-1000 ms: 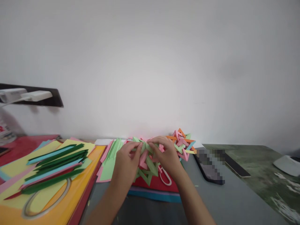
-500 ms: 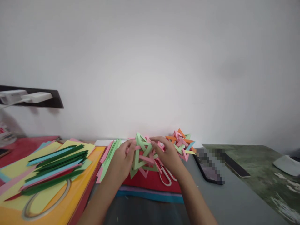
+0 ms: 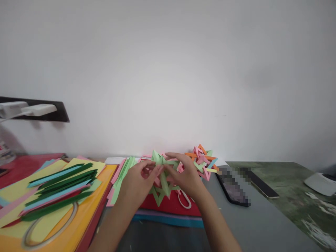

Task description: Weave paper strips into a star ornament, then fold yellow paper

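Between both hands I hold a woven shape of light green and pink paper strips (image 3: 163, 178), lifted just above a stack of red paper (image 3: 172, 206). My left hand (image 3: 136, 182) pinches its left side with fingers curled. From the right, my right hand (image 3: 185, 176) grips it with fingers bent over the top. White scissor handles (image 3: 185, 200) poke out under my right hand.
A finished multicoloured paper star (image 3: 203, 161) sits behind by the wall. Folded green and pink strips (image 3: 122, 175) lie to the left, dark green and blue strips (image 3: 60, 185) on yellow sheets farther left. A black phone (image 3: 233, 189) and a second device (image 3: 259, 182) lie to the right.
The green and pink shape has been turned in my hands, from standing upright half a second ago to lower and tilted now. Both hands stayed on it.
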Tool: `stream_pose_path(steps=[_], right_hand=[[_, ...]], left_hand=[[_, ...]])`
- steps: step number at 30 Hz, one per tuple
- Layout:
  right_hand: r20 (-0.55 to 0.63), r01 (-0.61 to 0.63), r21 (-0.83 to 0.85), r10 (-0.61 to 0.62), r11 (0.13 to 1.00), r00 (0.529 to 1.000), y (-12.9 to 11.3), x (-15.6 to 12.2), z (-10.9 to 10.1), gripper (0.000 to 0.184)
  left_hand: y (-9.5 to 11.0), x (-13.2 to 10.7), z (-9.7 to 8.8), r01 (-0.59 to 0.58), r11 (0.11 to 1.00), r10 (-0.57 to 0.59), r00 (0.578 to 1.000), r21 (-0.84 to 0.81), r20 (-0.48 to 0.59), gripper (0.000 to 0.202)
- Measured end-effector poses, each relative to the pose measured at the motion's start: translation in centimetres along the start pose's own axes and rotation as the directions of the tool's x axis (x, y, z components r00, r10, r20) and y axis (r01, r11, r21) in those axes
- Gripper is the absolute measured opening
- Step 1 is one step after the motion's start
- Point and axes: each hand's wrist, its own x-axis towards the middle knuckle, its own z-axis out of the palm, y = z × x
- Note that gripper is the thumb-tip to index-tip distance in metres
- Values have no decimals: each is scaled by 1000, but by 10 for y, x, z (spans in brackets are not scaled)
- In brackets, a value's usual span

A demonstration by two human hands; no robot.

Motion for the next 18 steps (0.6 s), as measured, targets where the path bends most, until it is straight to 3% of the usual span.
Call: stream_pose_path(steps=[3,6,12,18], right_hand=[[49,109,-67,-106,992,993,-5,-2,4,32],[61,176,-120,-169,977,984,-5,-2,7,34],[90,245,-160,-233,956,968,-5,-1,11,32],[78,275,-148,-266,950,961,-6,-2,13,28]], left_hand=[[0,0,1,-4,993,12,998,-122,65,27],[-2,0,2,86,943,-38,988,-322,151,23],[-3,1,2,144,915,-70,977,-378,202,29],[6,0,2,322,783,-73,897,-532,436,32]])
